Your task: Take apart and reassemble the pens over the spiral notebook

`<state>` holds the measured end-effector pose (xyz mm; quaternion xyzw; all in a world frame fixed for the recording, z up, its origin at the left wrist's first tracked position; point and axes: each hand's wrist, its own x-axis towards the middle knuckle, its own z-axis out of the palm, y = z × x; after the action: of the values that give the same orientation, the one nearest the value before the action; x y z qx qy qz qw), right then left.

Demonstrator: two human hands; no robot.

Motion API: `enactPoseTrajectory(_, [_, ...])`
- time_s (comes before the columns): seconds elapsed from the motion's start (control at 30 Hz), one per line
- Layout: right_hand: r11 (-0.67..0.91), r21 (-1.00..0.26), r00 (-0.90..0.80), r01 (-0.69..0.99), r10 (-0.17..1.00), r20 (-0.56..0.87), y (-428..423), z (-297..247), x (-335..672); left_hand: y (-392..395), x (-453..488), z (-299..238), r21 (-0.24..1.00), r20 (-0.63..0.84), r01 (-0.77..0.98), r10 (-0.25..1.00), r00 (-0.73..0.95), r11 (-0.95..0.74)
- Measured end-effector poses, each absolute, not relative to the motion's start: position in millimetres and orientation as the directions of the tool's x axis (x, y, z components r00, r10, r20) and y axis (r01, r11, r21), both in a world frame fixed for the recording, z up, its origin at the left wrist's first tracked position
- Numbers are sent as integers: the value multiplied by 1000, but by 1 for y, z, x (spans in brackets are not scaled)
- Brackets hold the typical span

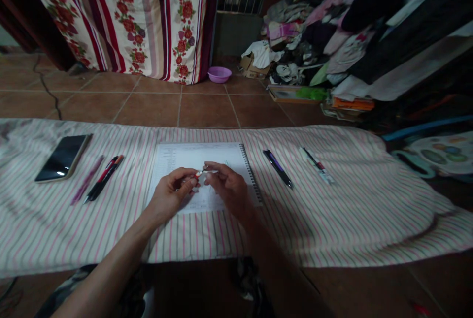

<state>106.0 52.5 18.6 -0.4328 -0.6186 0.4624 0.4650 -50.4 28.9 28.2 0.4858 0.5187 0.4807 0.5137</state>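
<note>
My left hand [170, 194] is closed, thumb and fingertips pinching a small red-and-white object [201, 176] whose kind I cannot make out. From the other side, my right hand [232, 191] also has its fingertips closed on the object's whitish end. Both hands are above an open spiral notebook [170, 158] with printed or written lines on its page. To the right of the notebook lies a dark pen with a purple part [277, 168].
A striped cloth [354, 224] covers the table. On the left are a phone [63, 157], a purple pen [87, 180], and red and black pens [104, 178]. Another slim pen [317, 164] lies further right. Beyond are a purple basin [219, 75] and piled clothes [295, 27].
</note>
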Motion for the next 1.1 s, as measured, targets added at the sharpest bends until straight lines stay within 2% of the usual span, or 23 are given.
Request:
enactPoseTrajectory(0.07, [242,-949,-81,202,970,230,60,17,116,30,-52,29,995,-101,5,995,-22,102])
enactPoseTrajectory(0.17, [321,-816,34,480,923,383,71,13,136,32,-55,29,993,-117,15,991,-59,118])
enactPoseTrajectory(0.23, [330,-692,-7,642,905,425,76,10,146,32,-57,29,994,-108,23,991,-77,110])
enactPoseTrajectory(0.33, [337,-544,-90,768,898,430,82,3,156,33,-63,29,996,-87,16,991,-99,89])
enactPoseTrajectory(0.43, [357,-476,-142,804,892,429,84,-4,157,33,-70,29,997,-69,15,988,-136,72])
enactPoseTrajectory(0.73, [383,-389,-200,838,878,435,89,-14,150,30,-97,30,995,-36,85,980,-195,53])
enactPoseTrajectory(0.9, [372,-321,-214,871,875,434,87,-16,144,26,-98,31,995,-62,70,981,-184,76])
enactPoseTrajectory(1.1, [357,-301,-219,885,887,407,85,-13,141,24,-96,32,991,-122,36,980,-155,129])
